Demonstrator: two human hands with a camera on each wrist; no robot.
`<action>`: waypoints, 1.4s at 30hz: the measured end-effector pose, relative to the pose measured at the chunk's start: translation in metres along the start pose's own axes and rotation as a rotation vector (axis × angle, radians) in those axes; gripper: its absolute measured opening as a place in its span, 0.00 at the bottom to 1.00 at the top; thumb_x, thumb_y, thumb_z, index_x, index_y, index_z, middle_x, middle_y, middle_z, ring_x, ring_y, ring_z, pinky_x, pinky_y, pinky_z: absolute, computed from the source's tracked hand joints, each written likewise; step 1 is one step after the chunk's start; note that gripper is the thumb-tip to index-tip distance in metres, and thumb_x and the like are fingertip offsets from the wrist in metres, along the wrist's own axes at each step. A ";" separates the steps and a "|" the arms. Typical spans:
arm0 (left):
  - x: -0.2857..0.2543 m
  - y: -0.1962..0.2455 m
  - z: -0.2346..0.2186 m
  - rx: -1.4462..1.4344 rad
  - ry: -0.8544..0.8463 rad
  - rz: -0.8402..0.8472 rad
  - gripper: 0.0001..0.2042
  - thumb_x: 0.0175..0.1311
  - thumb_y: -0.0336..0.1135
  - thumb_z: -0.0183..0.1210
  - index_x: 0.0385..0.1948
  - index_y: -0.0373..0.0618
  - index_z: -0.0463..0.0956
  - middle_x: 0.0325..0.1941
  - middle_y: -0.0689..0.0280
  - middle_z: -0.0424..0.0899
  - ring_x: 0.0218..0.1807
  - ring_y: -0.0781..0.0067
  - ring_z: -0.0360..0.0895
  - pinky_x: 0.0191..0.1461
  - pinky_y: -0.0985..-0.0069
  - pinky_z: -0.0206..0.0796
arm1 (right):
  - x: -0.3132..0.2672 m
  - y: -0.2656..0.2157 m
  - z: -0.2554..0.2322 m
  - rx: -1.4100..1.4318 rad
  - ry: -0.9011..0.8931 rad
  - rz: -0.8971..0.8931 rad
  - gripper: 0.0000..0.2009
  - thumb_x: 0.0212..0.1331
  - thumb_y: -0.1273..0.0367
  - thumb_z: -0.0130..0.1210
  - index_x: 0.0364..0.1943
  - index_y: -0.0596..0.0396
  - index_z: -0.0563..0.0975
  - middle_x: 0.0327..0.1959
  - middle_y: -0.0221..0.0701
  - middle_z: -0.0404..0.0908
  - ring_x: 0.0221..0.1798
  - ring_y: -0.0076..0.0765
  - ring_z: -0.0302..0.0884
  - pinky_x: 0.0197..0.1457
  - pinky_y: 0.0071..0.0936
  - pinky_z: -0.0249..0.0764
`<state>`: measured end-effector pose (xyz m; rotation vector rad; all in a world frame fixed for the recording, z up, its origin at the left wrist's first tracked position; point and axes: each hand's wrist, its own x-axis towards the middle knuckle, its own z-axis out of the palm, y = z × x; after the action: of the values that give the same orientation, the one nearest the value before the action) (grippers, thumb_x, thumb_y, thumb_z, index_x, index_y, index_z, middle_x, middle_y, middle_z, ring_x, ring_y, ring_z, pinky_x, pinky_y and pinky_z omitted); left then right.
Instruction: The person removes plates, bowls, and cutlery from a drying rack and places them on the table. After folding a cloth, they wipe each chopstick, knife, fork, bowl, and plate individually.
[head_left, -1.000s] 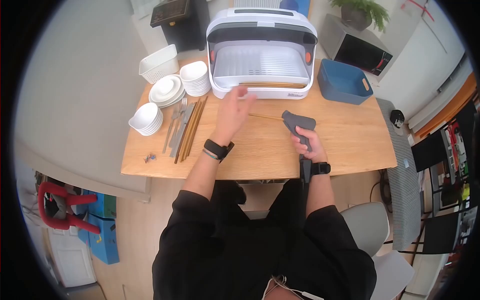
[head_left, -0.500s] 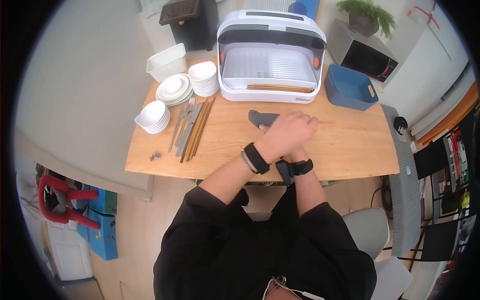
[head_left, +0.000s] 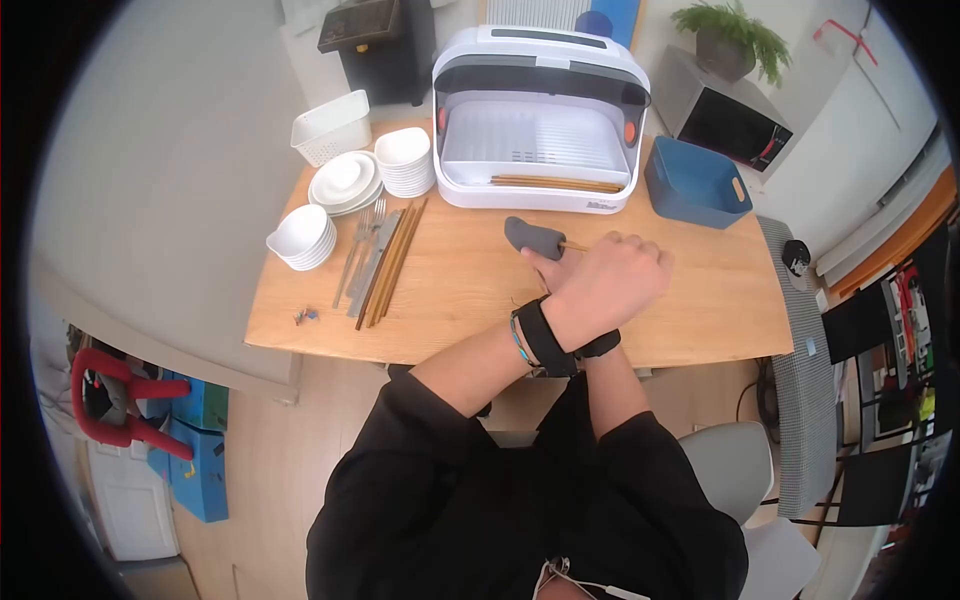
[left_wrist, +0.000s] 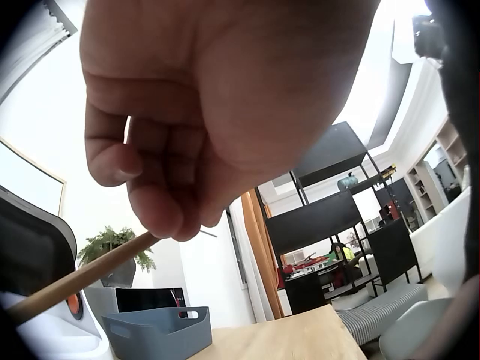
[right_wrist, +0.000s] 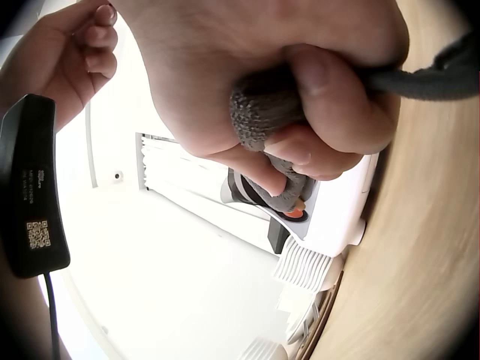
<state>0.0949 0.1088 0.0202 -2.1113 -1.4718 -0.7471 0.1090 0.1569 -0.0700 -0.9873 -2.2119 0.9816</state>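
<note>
Crossed over the right wrist in the head view, my left hand pinches one end of a wooden chopstick between fingertips and thumb. My right hand grips a grey cloth folded around the chopstick. A short length of the stick shows between cloth and left hand in the head view. Much of the right hand is hidden there behind the left. More chopsticks lie side by side on the table, and others rest at the front of the white dish cabinet.
Left of the chopsticks lie knives and forks, stacked white bowls, plates and a white basket. A blue bin stands right of the cabinet. Small wrapped bits lie near the left front edge of the wooden table.
My left hand has crossed from the left of the cloth to its right and pinches the chopstick end there. My right hand has shifted left with the cloth, which now points left.
</note>
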 end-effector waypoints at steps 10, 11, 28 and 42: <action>0.009 0.008 -0.029 -0.378 0.401 -0.076 0.06 0.57 0.33 0.57 0.35 0.49 0.77 0.26 0.66 0.80 0.29 0.70 0.80 0.31 0.77 0.69 | 0.015 0.070 0.032 1.033 -0.088 0.065 0.09 0.61 0.65 0.59 0.36 0.52 0.72 0.22 0.26 0.73 0.14 0.18 0.62 0.12 0.17 0.52; 0.011 -0.017 -0.021 -0.563 0.376 -0.299 0.04 0.61 0.33 0.57 0.36 0.48 0.77 0.27 0.65 0.82 0.28 0.69 0.81 0.32 0.78 0.71 | 0.013 0.082 0.039 0.852 0.097 -0.272 0.08 0.62 0.66 0.58 0.37 0.52 0.72 0.24 0.26 0.74 0.15 0.18 0.63 0.11 0.16 0.50; -0.059 -0.191 0.066 -0.794 0.076 -1.235 0.16 0.65 0.37 0.55 0.44 0.31 0.73 0.28 0.54 0.84 0.31 0.70 0.82 0.33 0.72 0.75 | 0.023 0.059 -0.001 1.437 -0.418 0.453 0.08 0.57 0.74 0.59 0.39 0.60 0.75 0.32 0.25 0.74 0.23 0.14 0.64 0.15 0.12 0.55; -0.188 -0.189 -0.005 0.295 -0.652 -0.955 0.10 0.62 0.33 0.52 0.33 0.41 0.83 0.36 0.52 0.85 0.41 0.52 0.84 0.41 0.58 0.76 | 0.023 0.044 0.002 1.377 -0.311 0.498 0.10 0.64 0.63 0.58 0.35 0.50 0.71 0.24 0.26 0.73 0.13 0.13 0.57 0.09 0.12 0.45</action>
<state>-0.1377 0.0359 -0.0884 -1.3918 -2.7944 -0.0560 0.1120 0.1953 -0.1021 -0.6562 -0.9002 2.4529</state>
